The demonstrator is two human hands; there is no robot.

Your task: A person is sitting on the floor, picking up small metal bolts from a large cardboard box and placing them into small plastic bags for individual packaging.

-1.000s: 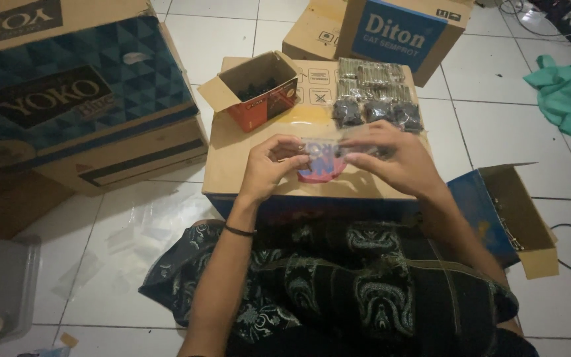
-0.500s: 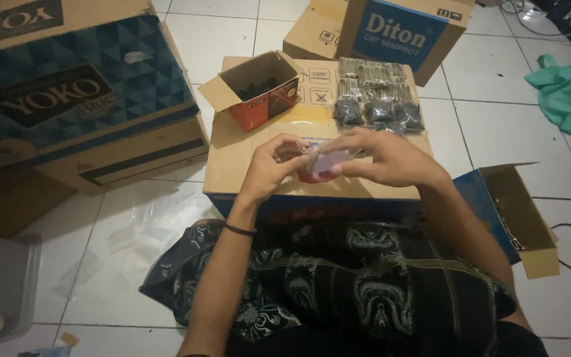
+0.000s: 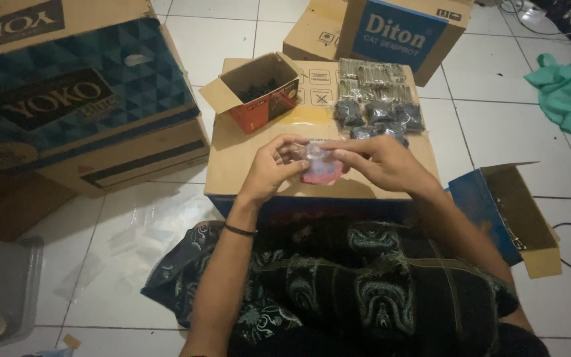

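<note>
My left hand [image 3: 271, 168] and my right hand [image 3: 379, 163] both pinch a small clear plastic bag [image 3: 318, 166] with something red inside, just above the near edge of a flat cardboard box top [image 3: 246, 155]. An open red-and-brown carton [image 3: 257, 93] with dark small parts in it stands at the box's far left corner. Several filled clear bags of dark parts [image 3: 378, 99] lie in rows at the far right of the box top.
A big blue-patterned carton [image 3: 67, 99] stands to the left, a blue-labelled carton [image 3: 398, 33] at the back. An open blue box [image 3: 507, 211] lies on the tiles at right, a teal cloth [image 3: 570, 96] beyond it. Clear plastic sheets [image 3: 140, 231] lie by my left knee.
Both hands have stayed over the box's near edge and keep working the small bag between the fingertips; the bag has shifted slightly.
</note>
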